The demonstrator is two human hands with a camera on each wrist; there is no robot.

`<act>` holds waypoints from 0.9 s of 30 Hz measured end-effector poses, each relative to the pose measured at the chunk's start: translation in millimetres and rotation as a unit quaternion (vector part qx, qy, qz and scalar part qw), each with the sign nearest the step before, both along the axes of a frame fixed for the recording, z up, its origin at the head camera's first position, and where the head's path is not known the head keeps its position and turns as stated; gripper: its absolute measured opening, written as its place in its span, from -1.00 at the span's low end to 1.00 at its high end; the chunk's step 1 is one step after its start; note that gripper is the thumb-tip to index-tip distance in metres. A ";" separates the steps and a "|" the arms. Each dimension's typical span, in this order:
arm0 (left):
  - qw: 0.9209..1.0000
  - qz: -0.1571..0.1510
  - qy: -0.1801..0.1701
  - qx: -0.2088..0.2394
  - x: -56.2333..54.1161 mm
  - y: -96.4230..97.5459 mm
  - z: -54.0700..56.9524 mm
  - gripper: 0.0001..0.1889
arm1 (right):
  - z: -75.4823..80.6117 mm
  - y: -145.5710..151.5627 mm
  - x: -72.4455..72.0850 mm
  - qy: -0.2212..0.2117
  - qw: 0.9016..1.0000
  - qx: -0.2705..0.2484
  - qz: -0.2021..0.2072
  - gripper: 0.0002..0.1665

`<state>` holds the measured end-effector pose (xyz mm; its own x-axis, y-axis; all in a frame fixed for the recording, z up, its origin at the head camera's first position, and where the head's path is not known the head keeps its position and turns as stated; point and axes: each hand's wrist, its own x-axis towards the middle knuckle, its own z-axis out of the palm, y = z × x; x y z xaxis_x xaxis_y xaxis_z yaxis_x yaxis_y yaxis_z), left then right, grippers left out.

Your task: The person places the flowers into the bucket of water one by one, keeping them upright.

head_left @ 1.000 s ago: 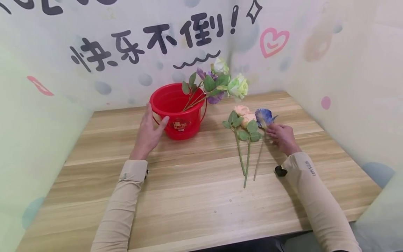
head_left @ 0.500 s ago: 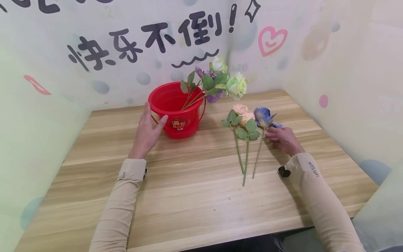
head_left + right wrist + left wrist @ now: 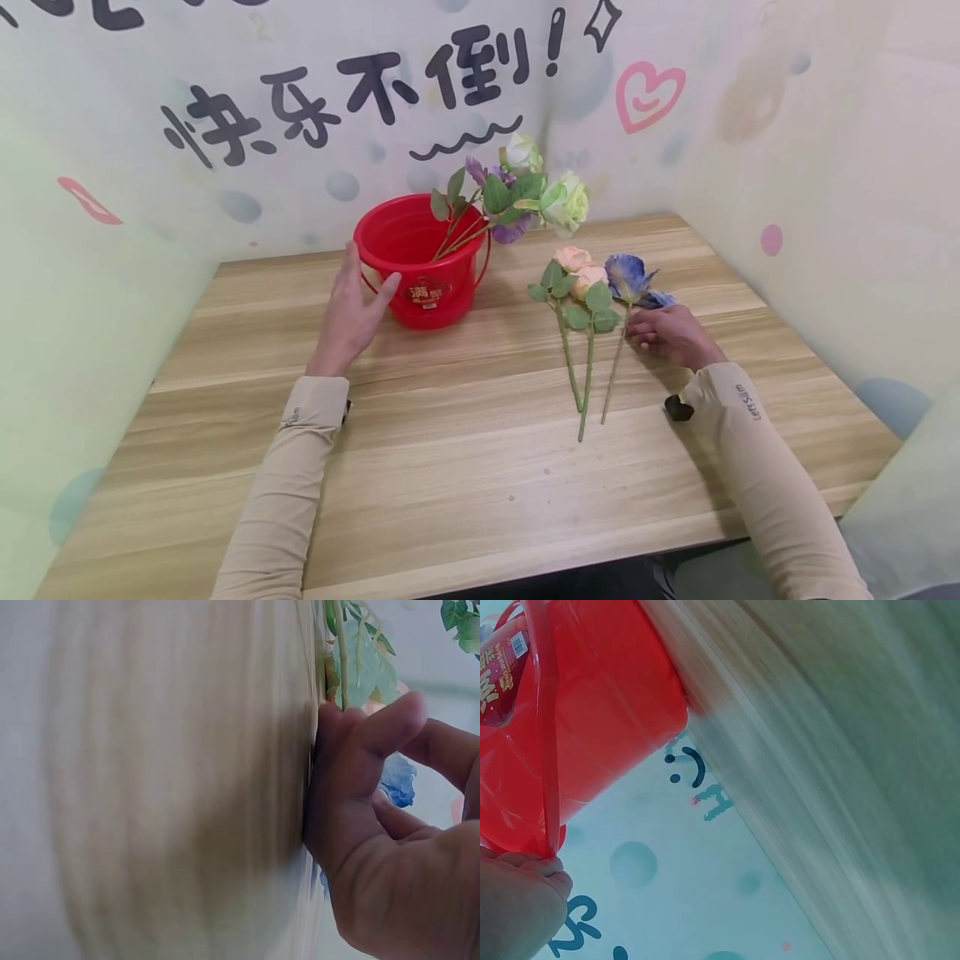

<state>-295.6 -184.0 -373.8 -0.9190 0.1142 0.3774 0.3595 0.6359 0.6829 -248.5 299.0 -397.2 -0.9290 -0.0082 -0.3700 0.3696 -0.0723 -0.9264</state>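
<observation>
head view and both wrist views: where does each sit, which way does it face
Head: on the head, faces forward and down at the table and red bucket; left hand, right hand, sleeves show.
Left wrist: on that wrist, faces the red bucket's side; left hand shows, cropped.
Right wrist: on that wrist, faces along the table; right hand shows.
Head and left wrist share the red bucket.

The left wrist view crops the red bucket (image 3: 619,690).

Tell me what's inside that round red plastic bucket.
Thin green stems bearing pale-green roses and purple flowers slant into the red bucket, blooms outside. Its front wall hides their lower ends and the floor.
</observation>
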 end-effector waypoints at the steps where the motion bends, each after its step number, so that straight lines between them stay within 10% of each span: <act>1: 1.000 0.000 0.000 0.000 -0.1 0.1 0.1 0.04 | -0.3 0.2 -0.5 0.000 1.000 -0.001 0.005 -0.79; 27: 1.000 0.004 -0.004 -0.001 0.9 0.9 -0.1 0.04 | 0.4 -5.5 -5.6 0.019 0.983 0.165 0.080 -0.88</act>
